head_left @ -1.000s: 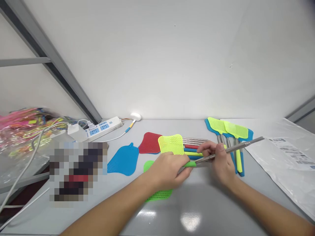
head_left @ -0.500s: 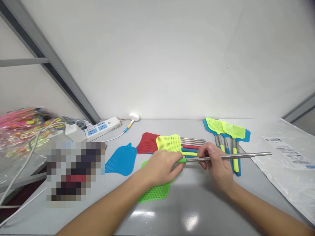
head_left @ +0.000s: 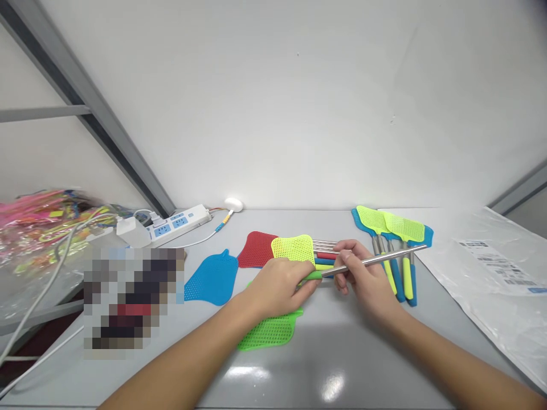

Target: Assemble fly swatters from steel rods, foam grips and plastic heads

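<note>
My left hand is closed round the green grip end of a telescopic metal rod. My right hand pinches the same rod a little further along, and its free end points right and slightly up. Under my left hand lies a green mesh swatter head on the grey table. Just behind my hands sit a yellow mesh head, a red one and a row of loose handles.
A blue mesh head lies left of the hands. Several assembled swatters rest at the right, beside a plastic bag with a label. A power strip and cables sit at the back left, near a bag of colourful items.
The rod has grown shorter; its free end has drawn in from far right toward my hands, and now tilts upward. Both hands have stayed on it.
</note>
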### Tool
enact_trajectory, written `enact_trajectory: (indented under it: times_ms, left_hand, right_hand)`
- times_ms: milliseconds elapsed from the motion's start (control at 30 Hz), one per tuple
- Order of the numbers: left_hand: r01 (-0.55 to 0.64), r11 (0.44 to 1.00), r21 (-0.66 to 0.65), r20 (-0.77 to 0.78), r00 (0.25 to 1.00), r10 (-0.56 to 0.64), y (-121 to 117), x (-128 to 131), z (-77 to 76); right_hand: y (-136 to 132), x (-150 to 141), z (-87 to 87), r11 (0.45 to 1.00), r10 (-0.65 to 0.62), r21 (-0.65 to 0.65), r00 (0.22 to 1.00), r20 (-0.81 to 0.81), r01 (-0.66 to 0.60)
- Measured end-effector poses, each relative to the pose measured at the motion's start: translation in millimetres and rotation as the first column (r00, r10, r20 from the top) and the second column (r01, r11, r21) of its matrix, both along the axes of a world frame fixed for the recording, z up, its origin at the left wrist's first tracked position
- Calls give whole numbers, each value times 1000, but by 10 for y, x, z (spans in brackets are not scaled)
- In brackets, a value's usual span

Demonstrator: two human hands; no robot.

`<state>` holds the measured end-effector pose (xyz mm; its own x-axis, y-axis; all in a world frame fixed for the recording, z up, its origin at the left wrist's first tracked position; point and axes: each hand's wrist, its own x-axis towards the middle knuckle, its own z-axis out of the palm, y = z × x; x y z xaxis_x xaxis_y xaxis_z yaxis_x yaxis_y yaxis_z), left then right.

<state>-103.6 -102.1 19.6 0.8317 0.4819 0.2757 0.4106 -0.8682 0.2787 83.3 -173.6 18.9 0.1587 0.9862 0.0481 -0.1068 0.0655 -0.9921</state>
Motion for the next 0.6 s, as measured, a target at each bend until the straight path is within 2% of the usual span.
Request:
enact_trajectory:
  times_ms: [267, 433, 600]
  left_hand:
    - [8, 1000, 9, 11, 1000, -9, -30, 9, 24]
    - [24, 1000, 8, 60, 998, -24, -3, -1, 47]
    - [-38, 999, 12, 86, 996, 36, 78, -40, 22]
  right_hand:
    - [-57, -85, 11, 997, 74, -2, 983, 165, -74]
    - [-60, -24, -13, 987, 90, 110, 970, 228, -117]
    - [-59, 104, -40, 984, -64, 173, 992, 106, 45]
